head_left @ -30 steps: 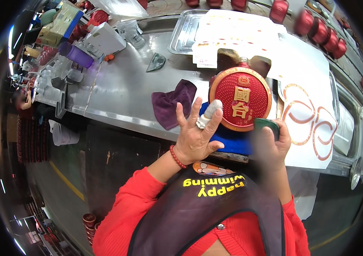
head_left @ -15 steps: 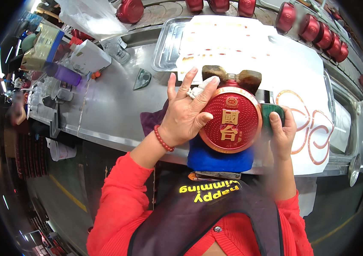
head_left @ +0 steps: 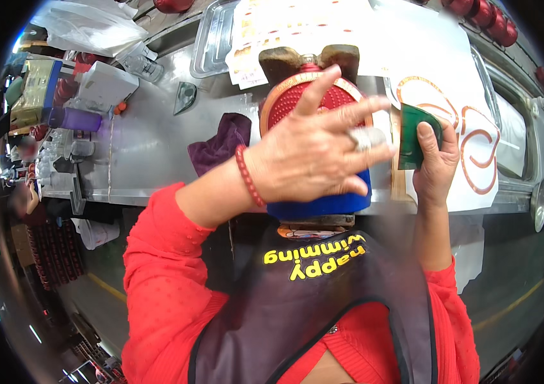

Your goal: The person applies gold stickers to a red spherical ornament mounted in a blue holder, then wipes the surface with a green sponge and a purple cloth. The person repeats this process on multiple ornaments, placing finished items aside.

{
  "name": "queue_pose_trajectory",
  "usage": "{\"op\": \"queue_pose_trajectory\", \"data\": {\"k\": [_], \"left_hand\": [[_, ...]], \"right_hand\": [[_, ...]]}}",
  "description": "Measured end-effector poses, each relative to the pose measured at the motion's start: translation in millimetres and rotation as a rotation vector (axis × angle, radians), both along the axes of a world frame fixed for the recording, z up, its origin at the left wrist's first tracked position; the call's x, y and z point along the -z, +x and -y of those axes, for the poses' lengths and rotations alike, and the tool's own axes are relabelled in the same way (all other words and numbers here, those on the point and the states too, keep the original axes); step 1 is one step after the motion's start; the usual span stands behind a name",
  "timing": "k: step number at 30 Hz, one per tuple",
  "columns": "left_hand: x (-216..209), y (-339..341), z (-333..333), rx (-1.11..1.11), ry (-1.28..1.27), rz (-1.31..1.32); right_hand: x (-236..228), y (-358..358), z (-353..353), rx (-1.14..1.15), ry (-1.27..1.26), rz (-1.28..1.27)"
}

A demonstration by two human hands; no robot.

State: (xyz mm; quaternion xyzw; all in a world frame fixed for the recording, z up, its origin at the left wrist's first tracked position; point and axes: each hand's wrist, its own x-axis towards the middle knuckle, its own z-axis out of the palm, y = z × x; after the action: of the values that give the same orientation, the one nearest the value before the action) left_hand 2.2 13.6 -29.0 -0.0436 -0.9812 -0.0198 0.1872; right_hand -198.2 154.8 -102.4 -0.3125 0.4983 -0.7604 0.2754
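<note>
Your right hand gripped a thin, flat, dark-green plate between thumb and fingers. Left of that grip, your left hand spread its fingers wide over a round, studded red bottle with an orange-gold rim; contact couldn't be told. A crumpled purple cloth lay left of it.

Deep red shows on the round bottle, its face stippled with raised dots and bordered by a pale orange-gold band, with vivid blue cloth below. Across from me, a flat plate gleams dark green near orange printed rings on a white sheet. Bright red sleeves, a red beaded bracelet and a blackish apron with yellow lettering frame the scene; a crumpled towel adds plum purple.
</note>
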Motion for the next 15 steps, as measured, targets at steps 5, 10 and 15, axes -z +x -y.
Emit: {"op": "queue_pose_trajectory", "data": {"k": [5,10,15], "left_hand": [[31.0,44.0,-42.9,-0.161,-0.137,0.017],[66.7,87.5,-60.4,-0.452,-0.116,-0.109],[89.0,107.3,-59.4,-0.548,0.039,-0.214]], "right_hand": [[-4.3,20.3,-24.7,-0.086,0.090,-0.029],[2.7,44.2,-20.9,-0.305,0.090,-0.579],[7.6,38.6,-8.4,-0.112,0.105,-0.584]]}}
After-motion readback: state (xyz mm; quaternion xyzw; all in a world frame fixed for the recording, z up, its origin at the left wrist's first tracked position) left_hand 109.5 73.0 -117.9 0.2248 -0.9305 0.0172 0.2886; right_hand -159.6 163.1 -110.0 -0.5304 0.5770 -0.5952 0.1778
